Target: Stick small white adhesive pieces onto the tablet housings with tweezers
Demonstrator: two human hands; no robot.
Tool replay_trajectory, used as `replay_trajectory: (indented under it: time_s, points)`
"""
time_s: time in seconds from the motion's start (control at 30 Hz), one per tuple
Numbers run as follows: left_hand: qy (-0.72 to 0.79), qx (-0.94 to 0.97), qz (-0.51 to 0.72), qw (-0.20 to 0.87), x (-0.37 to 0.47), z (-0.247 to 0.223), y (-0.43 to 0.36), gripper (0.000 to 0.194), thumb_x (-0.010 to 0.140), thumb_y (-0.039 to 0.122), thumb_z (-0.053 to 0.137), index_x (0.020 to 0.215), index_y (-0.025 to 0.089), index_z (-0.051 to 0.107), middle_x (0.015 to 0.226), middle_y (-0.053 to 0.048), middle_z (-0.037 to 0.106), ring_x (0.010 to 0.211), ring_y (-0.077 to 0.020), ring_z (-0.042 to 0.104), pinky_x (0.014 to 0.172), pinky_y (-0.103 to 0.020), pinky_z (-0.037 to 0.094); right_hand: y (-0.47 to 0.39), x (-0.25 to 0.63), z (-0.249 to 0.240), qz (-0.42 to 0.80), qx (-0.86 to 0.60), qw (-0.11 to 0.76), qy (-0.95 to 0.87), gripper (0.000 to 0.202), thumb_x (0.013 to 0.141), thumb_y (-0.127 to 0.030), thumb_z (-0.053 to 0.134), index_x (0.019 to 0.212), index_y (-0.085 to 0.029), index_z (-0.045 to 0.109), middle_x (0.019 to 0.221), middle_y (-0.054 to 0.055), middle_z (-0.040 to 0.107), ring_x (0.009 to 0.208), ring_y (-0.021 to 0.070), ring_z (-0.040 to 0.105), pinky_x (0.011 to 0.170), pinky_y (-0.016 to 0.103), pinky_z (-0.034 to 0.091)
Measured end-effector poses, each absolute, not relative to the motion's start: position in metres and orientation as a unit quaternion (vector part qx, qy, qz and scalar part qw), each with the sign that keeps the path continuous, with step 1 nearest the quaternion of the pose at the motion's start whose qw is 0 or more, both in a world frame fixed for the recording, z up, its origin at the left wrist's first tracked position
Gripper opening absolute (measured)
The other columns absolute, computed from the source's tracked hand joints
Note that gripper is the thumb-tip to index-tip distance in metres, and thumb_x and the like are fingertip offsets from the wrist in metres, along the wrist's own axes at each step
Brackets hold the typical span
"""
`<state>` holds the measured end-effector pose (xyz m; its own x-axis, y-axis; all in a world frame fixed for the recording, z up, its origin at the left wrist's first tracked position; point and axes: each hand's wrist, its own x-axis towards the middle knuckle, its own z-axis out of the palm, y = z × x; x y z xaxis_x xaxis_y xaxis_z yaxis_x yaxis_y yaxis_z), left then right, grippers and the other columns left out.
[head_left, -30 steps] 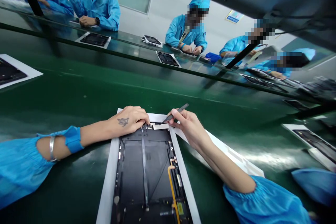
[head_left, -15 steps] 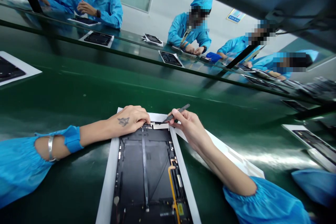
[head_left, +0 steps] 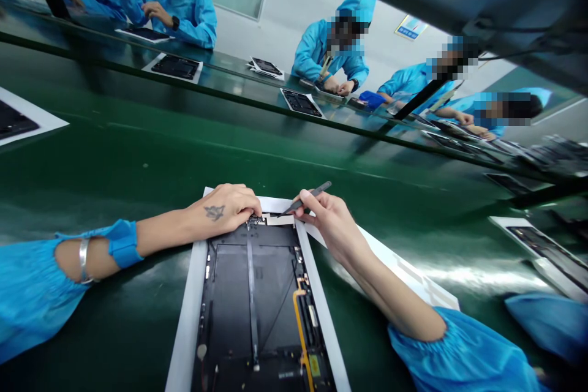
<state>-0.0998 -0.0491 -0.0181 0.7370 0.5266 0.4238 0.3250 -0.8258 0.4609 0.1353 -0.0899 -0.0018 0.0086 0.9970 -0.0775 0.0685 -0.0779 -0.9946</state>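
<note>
A black device housing point(head_left: 271, 300) with its inner parts exposed lies on a white sheet point(head_left: 180, 324) in front of me. My left hand point(head_left: 234, 208) rests at its upper left edge, fingers bent together over small parts; what they hold, if anything, is hidden. Dark tweezers point(head_left: 316, 190) are pinched in my right hand point(head_left: 328, 217) at the upper right corner. Their tips are at a pale strip point(head_left: 279, 220) along the housing's top edge. An orange flex cable point(head_left: 299, 318) runs down the right side of the housing.
A white sheet point(head_left: 404, 263) lies under my right forearm. Other housings sit at the far left point(head_left: 18, 119) and right point(head_left: 542, 242). Across a raised dark bar point(head_left: 220, 95), people in blue work at a bench. A blue cloth point(head_left: 546, 321) is at the lower right.
The view has shifted slightly. My hands and the tweezers keep nearly the same position on the housing. Across the bench, a person at the upper left has moved their hands.
</note>
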Motion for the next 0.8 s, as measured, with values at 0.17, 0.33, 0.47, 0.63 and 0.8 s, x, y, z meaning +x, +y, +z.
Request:
replay_trajectory:
  time_s: [0.17,0.33,0.47,0.63,0.8]
  points:
    - [0.234,0.913,0.282,0.179,-0.1,-0.0176,-0.0489,0.02,0.088,0.005,0.054,0.087,0.016,0.071,0.087,-0.003,0.07,0.082,-0.0152,0.064,0.072,-0.024,0.046,-0.0895,0.1359,-0.0024,0.498,-0.538,0.465,-0.496,0.048,0.072,-0.059,0.076,0.055,-0.017,0.061,0.069,0.003,0.06,0.071,0.0154,0.055,0.075,0.03,0.047]
    - [0.234,0.913,0.282,0.181,-0.0997,-0.0188,-0.0485,0.02,0.088,0.004,0.054,0.087,0.016,0.071,0.087,-0.003,0.07,0.083,-0.0152,0.064,0.073,-0.024,0.046,-0.0886,0.1361,-0.0036,0.496,-0.533,0.467,-0.502,0.047,0.074,-0.058,0.075,0.056,-0.016,0.063,0.07,0.004,0.061,0.073,0.0162,0.055,0.075,0.03,0.047]
    - [0.23,0.913,0.283,0.184,-0.0997,-0.0195,-0.0477,0.02,0.089,0.004,0.054,0.087,0.015,0.071,0.088,-0.003,0.071,0.084,-0.0155,0.064,0.074,-0.025,0.047,-0.0885,0.1355,-0.0034,0.497,-0.529,0.471,-0.501,0.047,0.075,-0.058,0.075,0.056,-0.017,0.063,0.071,0.004,0.061,0.074,0.0166,0.056,0.076,0.031,0.047]
    - [0.229,0.913,0.28,0.186,-0.0998,-0.0198,-0.0479,0.021,0.089,0.005,0.053,0.088,0.015,0.071,0.088,-0.003,0.071,0.084,-0.0157,0.064,0.074,-0.025,0.047,-0.0893,0.1353,-0.0029,0.497,-0.532,0.468,-0.501,0.047,0.073,-0.058,0.076,0.056,-0.017,0.063,0.07,0.004,0.061,0.072,0.016,0.055,0.075,0.03,0.046]
    - [0.232,0.913,0.283,0.181,-0.0998,-0.02,-0.0481,0.021,0.089,0.005,0.053,0.087,0.016,0.07,0.088,-0.003,0.07,0.084,-0.0157,0.064,0.073,-0.025,0.047,-0.0889,0.1353,-0.0032,0.488,-0.54,0.467,-0.502,0.048,0.072,-0.06,0.076,0.056,-0.017,0.062,0.069,0.004,0.061,0.072,0.016,0.054,0.074,0.03,0.046]
